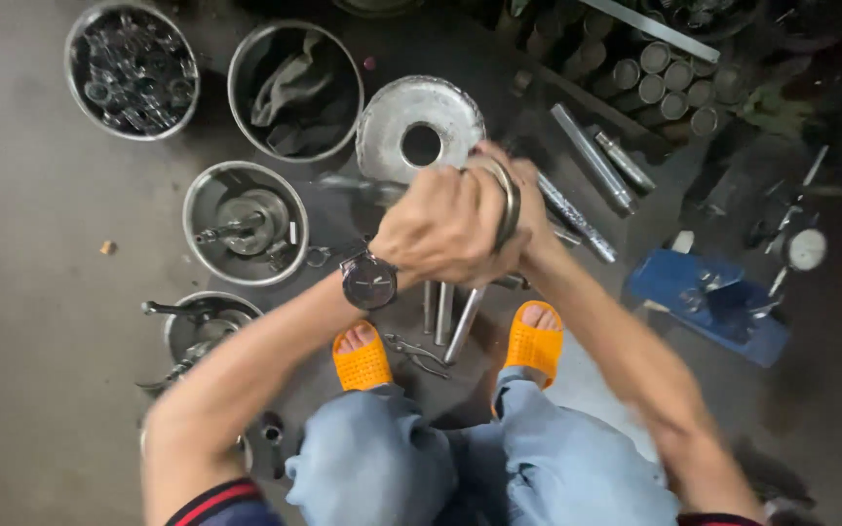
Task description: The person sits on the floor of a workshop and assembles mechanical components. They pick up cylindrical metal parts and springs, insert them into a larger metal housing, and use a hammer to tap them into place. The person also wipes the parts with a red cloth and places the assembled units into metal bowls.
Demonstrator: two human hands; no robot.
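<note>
Both my hands are clasped together over a round metal ring-shaped part (507, 200) held in front of me. My left hand (438, 222), with a dark wristwatch (369, 281) on its wrist, wraps over the part from the left. My right hand (530, 209) grips the same part from the right and is partly hidden behind it. Just beyond the hands a grey metal disc with a centre hole (392, 122) lies on the floor. Several steel rods (462, 321) lie on the floor under the hands, between my orange sandals (363, 360).
Round metal bowls stand at left: one full of small metal parts (131, 68), one with rags (294, 88), one with a machined piece (244, 222), one with tools (202, 326). Steel bars (592, 156) and stacked tubes (665, 78) lie at right, plus a blue tray (708, 304), dial gauge (806, 249) and pliers (416, 353).
</note>
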